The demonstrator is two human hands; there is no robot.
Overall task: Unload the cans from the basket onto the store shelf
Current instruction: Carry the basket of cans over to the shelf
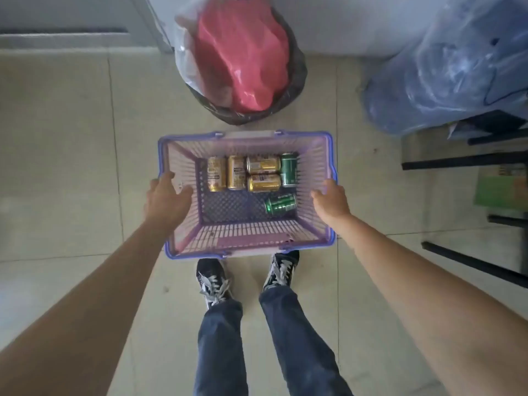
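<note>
Spreading across the whole frame, the tiled floor [71, 167] carries everything else. In the upper right slumps a bulky blue plastic bag [445, 67], and at top centre a dark bin [297, 78] holds a red bag [245, 58]. Black shelf rails [457, 161] cross the right edge.

At the centre of the frame sits the purple basket [248, 247], its long axis running left to right, its open top facing the camera. Two bare forearms reach up from the lower corners. The left hand [167, 200] lies at the basket's left rim, fingers spread and loosely curled; whether it grips the rim cannot be told. The right hand [333, 202] is at the right rim, fingers apart, and its grip is likewise unclear. Neither hand holds a can.

Below the basket, two dark sneakers [214, 281] with white laces stand just beside its near edge.

Inside, four gold cans [263, 182] lie on their sides along the far wall: the left two point up-frame, the right two lie left to right, stacked one above the other. A green can [288, 169] beside them points up-frame. Another green can [280, 203] lies apart, lower right, axis roughly left to right, slightly tilted.
</note>
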